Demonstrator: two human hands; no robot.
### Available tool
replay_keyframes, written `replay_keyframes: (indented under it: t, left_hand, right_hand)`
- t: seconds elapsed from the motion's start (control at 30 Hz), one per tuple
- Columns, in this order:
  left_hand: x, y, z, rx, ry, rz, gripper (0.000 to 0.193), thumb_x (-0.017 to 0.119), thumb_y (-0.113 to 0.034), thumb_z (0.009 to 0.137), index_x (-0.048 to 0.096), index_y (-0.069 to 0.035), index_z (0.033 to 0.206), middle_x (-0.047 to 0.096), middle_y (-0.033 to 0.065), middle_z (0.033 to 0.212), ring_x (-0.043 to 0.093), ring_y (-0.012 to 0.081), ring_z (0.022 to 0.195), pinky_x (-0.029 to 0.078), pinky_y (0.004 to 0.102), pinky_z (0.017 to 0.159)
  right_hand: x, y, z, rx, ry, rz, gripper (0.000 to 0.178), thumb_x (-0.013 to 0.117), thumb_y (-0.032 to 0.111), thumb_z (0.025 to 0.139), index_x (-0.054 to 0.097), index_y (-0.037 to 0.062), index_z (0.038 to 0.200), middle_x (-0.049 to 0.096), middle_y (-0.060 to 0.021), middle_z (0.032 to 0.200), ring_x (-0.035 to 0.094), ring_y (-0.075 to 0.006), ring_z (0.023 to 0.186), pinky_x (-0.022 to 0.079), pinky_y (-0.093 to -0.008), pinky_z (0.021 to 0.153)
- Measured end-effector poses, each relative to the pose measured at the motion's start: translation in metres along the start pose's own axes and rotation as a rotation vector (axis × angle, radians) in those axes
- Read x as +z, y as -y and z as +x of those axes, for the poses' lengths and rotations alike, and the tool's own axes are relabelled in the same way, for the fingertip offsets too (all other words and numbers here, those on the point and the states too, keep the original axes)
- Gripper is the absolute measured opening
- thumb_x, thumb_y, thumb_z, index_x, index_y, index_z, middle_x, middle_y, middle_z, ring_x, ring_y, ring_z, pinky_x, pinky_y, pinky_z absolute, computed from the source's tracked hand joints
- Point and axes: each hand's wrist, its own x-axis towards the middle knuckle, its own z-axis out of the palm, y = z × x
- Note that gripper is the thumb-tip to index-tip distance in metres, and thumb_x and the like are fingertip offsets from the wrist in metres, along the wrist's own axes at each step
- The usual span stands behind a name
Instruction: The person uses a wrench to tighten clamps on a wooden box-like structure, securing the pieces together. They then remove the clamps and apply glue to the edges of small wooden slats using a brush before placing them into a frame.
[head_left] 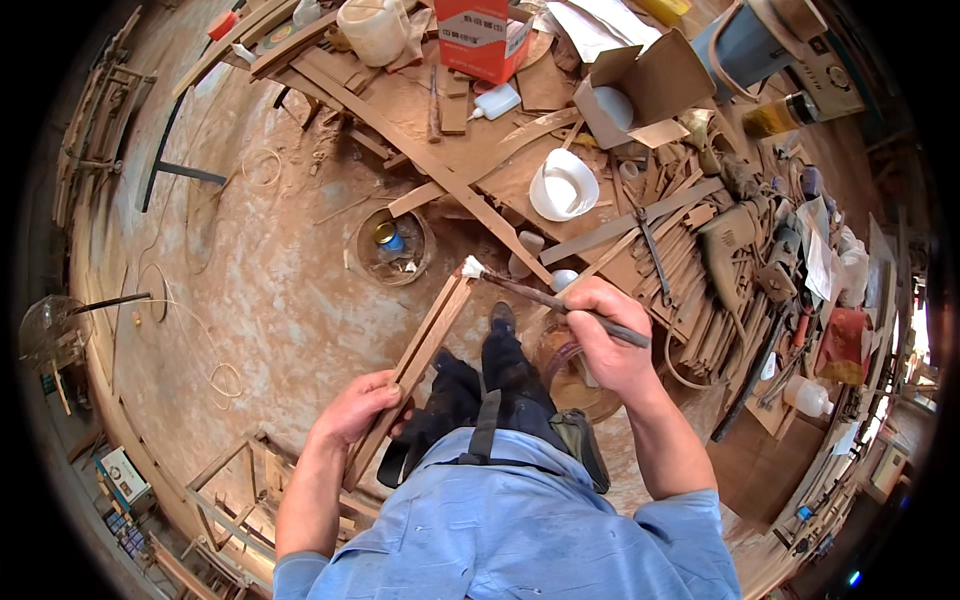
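My left hand (362, 405) is closed around the lower part of a long wooden piece (428, 340), which slants up and to the right in front of my legs. A lengthwise line, a groove or a joint, runs along it; I cannot tell which. My right hand (612, 335) grips the dark handle of a brush (530, 291) between thumb and fingers. White paste covers the brush tip, which is at the far end of the wooden piece. Beyond, on the cluttered workbench (455, 190), stands a white tub (563, 205) with white stuff inside.
On the floor ahead, a round bucket (425, 255) holds a blue can with a gold lid (387, 238). The bench carries a red box (470, 40), an open cardboard box (665, 85), stacked wood slats (650, 270) and a power tool (728, 245). A wooden frame (240, 490) stands lower left.
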Motion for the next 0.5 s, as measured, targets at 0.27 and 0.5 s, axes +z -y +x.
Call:
replay_keyframes:
  t: [0.27, 0.5]
  left_hand:
    - [0.02, 0.007, -0.001, 0.213, -0.323, 0.375, 0.044, 0.066, -0.024, 0.085, 0.056, -0.001, 0.121, 0.061, 0.0054, 0.089, 0.058, 0.0135, 0.075, 0.048, 0.0267, 0.067]
    - [0.033, 0.03, -0.023, 0.373, -0.669, 0.445, 0.05, 0.067, -0.021, 0.082, 0.054, -0.001, 0.126, 0.066, 0.0114, 0.105, 0.061, 0.018, 0.097, 0.048, 0.0318, 0.086]
  right_hand:
    - [-0.047, -0.047, 0.056, 0.302, -0.439, 0.041, 0.019, 0.055, 0.018, 0.097, 0.061, 0.0, 0.096, 0.06, -0.0039, 0.075, 0.055, -0.0084, 0.058, 0.044, -0.0213, 0.048]
    - [-0.057, -0.129, 0.099, 0.631, -0.39, 0.513, 0.034, 0.061, 0.032, 0.094, 0.055, 0.0022, 0.111, 0.062, -0.0084, 0.088, 0.058, -0.0135, 0.064, 0.044, -0.0227, 0.045]
